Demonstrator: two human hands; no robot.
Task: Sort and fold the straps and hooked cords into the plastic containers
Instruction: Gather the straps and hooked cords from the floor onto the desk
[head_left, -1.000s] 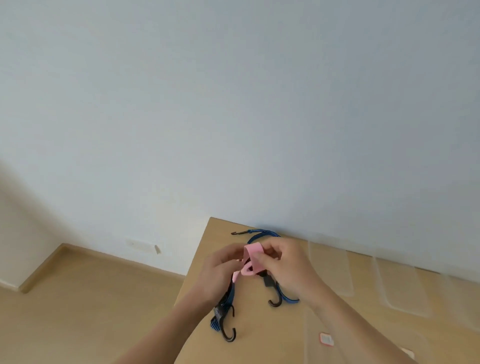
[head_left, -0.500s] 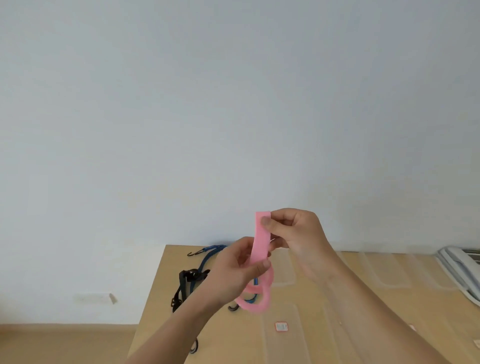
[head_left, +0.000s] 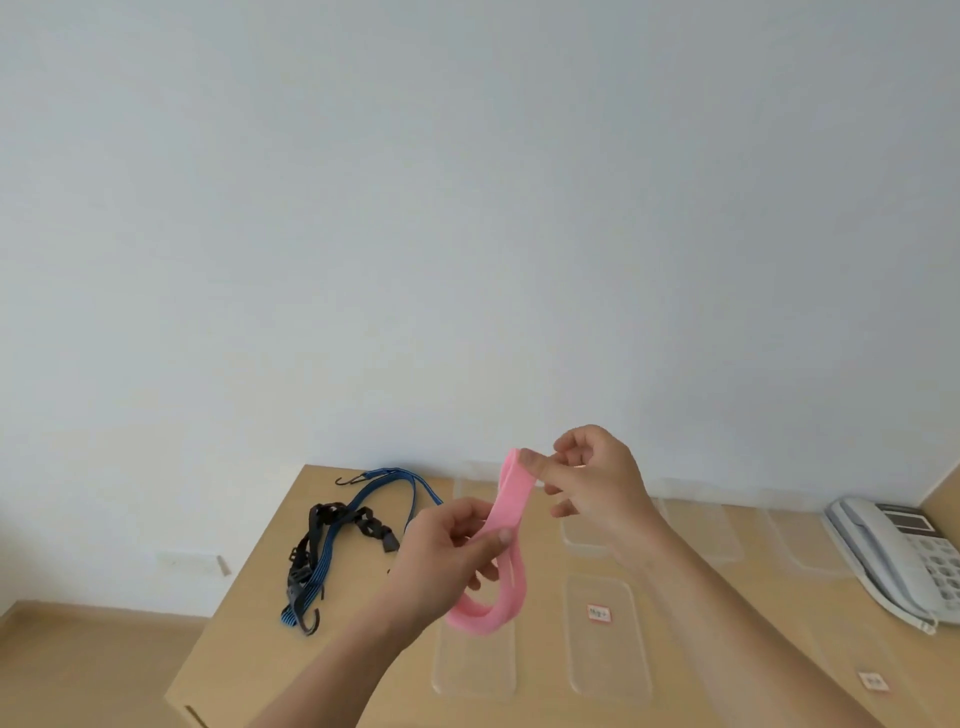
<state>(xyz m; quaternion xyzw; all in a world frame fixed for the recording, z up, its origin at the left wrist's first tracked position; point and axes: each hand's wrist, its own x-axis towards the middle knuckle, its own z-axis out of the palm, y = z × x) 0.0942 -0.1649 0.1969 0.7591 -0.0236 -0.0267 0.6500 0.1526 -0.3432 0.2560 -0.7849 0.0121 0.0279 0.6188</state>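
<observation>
Head view: both hands hold the pink strap (head_left: 511, 506) in the air above the wooden table (head_left: 249, 613). The right hand (head_left: 597, 488) pinches the strap's upper end between thumb and forefinger; the left hand (head_left: 447, 551) grips it mid-length, and the remainder hangs below as a doubled loop. The step in hand appears to be folding — the strap is partly gathered, not yet compact. The next move calls for bringing the upper end down onto the loop, then lowering the bundle into a clear plastic container (head_left: 608, 644) lying just beneath. The blue hooked cord (head_left: 332, 540) and the black strap (head_left: 324, 514) lie tangled together at the table's left — unsorted.
</observation>
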